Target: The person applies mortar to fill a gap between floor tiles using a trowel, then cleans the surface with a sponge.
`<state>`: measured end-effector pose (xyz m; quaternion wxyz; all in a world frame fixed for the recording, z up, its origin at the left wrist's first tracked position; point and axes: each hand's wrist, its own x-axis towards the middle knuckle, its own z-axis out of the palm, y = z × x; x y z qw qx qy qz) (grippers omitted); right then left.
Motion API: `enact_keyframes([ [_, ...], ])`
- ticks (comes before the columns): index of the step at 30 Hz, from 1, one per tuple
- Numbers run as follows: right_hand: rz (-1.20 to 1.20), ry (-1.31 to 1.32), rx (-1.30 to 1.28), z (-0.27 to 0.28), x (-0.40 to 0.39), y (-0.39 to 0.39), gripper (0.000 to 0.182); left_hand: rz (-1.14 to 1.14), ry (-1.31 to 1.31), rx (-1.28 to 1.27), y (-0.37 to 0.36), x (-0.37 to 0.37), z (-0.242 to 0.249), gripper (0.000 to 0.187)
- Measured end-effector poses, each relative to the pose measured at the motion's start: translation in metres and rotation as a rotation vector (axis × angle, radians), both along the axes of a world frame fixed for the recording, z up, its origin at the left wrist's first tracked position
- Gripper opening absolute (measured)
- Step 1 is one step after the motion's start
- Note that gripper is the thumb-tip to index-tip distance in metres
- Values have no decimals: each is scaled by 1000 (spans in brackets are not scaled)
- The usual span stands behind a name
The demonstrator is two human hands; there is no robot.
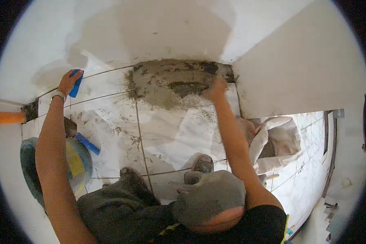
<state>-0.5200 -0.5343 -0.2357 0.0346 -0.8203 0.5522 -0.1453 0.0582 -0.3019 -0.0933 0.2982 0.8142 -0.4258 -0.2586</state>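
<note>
My left hand (68, 83) is closed round a flat blue piece (77, 85), held near the foot of the white wall. Its exact kind does not show. My right hand (218, 87) is at the right part of a rough patch of wet grey mortar (158, 83) along the wall. Motion smears its fingers, so whether it holds anything is hidden. The patch has darker hollows and spills onto the white floor tiles (105, 118). Below my left hand, partly behind my forearm, a bucket (83, 160) stands beside a blue handle (88, 144).
An orange pipe (7, 118) comes in at the left by the wall. To the right, an open paper bag (286, 138) holds grey powder beside a pale upright panel (297, 69). My shoes (202, 164) are on the tiles close to the patch.
</note>
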Motion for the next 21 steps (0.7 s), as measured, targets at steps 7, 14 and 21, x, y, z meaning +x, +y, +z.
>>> enact_keyframes([
  [7, 71, -177, 474, 33, -29, 16, 29, -62, -136, 44, 19, 44, -46, 49],
  [14, 450, -443, 832, 28, 61, 29, 36, -9, 154, 95, -6, -8, 7, 44],
  [21, 57, 261, 142, -42, -47, -52, 34, -3, -69, -19, 40, 33, -4, 47],
])
